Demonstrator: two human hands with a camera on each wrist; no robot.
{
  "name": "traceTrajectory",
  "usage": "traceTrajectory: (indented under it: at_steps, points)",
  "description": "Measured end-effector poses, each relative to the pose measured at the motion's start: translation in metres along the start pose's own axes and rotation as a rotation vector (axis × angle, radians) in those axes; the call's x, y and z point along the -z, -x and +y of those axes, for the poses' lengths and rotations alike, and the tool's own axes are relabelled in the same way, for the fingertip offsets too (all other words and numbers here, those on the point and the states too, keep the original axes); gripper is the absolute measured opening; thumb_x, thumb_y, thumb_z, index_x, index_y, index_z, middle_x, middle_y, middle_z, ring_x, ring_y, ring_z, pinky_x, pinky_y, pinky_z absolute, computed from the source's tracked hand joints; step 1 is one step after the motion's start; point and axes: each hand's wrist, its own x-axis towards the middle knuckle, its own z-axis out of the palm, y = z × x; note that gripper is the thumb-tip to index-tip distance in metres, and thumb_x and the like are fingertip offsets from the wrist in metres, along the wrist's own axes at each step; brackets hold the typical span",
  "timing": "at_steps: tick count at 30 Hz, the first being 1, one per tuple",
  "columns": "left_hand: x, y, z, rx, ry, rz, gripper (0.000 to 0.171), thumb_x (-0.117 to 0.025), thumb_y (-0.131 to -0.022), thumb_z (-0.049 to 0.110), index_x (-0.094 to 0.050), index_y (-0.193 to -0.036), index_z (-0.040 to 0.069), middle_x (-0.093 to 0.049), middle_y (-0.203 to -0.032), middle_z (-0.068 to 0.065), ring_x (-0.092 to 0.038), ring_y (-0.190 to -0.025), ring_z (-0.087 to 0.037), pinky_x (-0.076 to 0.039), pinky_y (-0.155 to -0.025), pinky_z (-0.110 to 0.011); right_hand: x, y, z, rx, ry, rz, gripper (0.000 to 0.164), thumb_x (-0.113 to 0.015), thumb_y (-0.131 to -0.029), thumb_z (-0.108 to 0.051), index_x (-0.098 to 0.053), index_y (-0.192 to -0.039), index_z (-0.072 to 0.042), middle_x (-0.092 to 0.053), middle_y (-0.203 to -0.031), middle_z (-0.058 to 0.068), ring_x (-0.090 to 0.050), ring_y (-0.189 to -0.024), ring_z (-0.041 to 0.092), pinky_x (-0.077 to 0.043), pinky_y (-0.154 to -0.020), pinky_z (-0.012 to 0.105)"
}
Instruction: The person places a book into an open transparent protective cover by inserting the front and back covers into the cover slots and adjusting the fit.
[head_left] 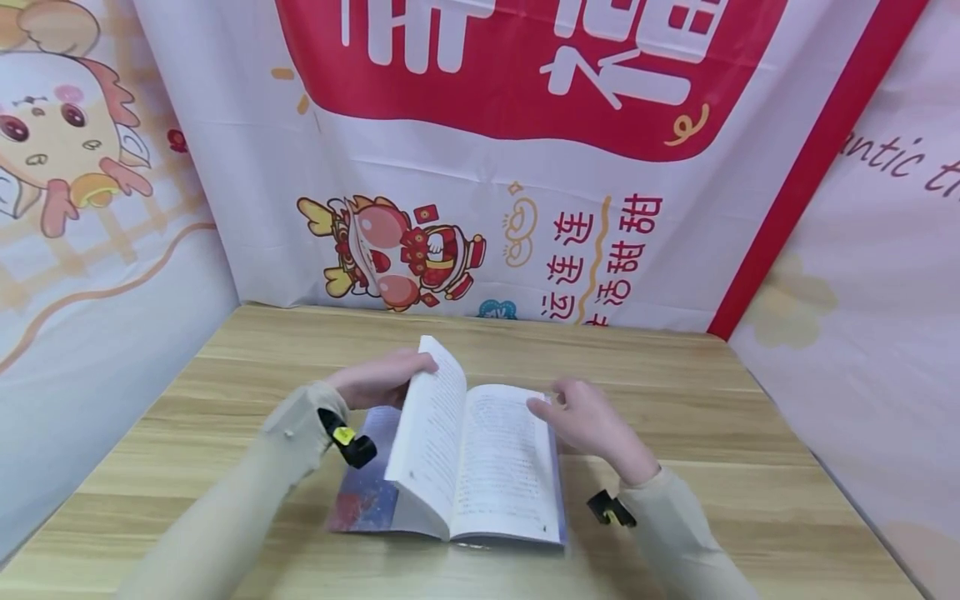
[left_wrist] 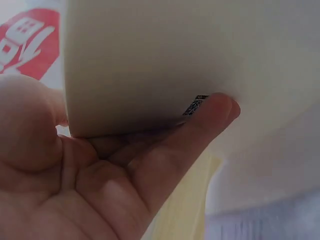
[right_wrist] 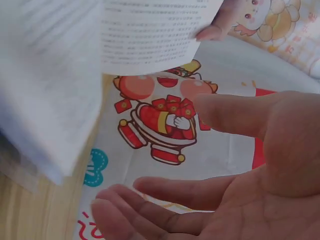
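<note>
An open book (head_left: 504,467) with printed pages and a blue-purple cover lies on the wooden table. My left hand (head_left: 382,379) grips a raised sheaf of pages near its upper outer edge, thumb on the printed side and fingers behind. From the left wrist view, the hand (left_wrist: 105,175) has a finger stretched along the pale back of the pages, beside a small black-and-white code (left_wrist: 195,105). Just at the upper right edge of the right-hand page is my right hand (head_left: 588,421). In the right wrist view its fingers (right_wrist: 175,192) are spread apart from the thumb, holding nothing.
The wooden table (head_left: 660,367) ends at a printed cloth backdrop (head_left: 465,158) behind the book. More printed cloth hangs at the left (head_left: 112,275) and right (head_left: 862,333) sides. Black straps with small devices sit at both wrists.
</note>
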Motion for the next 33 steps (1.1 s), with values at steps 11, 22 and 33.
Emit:
traceTrajectory:
  at_steps: [11, 22, 33]
  points:
    - [0.016, 0.016, -0.019, -0.012, 0.119, 0.024, 0.048, -0.032, -0.108, 0.028, -0.036, -0.146, -0.002, -0.058, -0.127, -0.022, -0.064, -0.105, -0.031, -0.055, -0.086, -0.042, -0.019, -0.006, -0.003, 0.114, -0.13, 0.034, 0.04, -0.068, -0.093, -0.03, -0.066, -0.118, 0.001, -0.061, -0.074, 0.004, -0.054, -0.06, 0.017, -0.045, -0.05, 0.03]
    - [0.015, 0.021, -0.006, -0.021, 0.074, 0.005, 0.05, -0.032, -0.109, 0.029, -0.04, -0.142, -0.007, -0.058, -0.128, -0.024, -0.063, -0.107, -0.031, -0.054, -0.087, -0.043, -0.03, -0.008, -0.006, 0.162, -0.008, 0.185, 0.029, -0.073, -0.089, -0.024, -0.075, -0.104, 0.0, -0.06, -0.126, 0.023, -0.037, -0.134, 0.039, -0.027, -0.11, 0.058]
    - [0.006, 0.04, 0.015, 0.02, -0.081, 0.046, 0.051, -0.037, -0.107, 0.036, -0.048, -0.139, -0.003, -0.063, -0.118, -0.02, -0.066, -0.099, -0.032, -0.058, -0.079, -0.044, -0.037, -0.004, -0.013, 0.225, -0.4, 0.015, 0.017, -0.066, -0.091, -0.012, -0.072, -0.104, -0.005, -0.069, -0.094, 0.004, -0.065, -0.086, 0.021, -0.053, -0.075, 0.033]
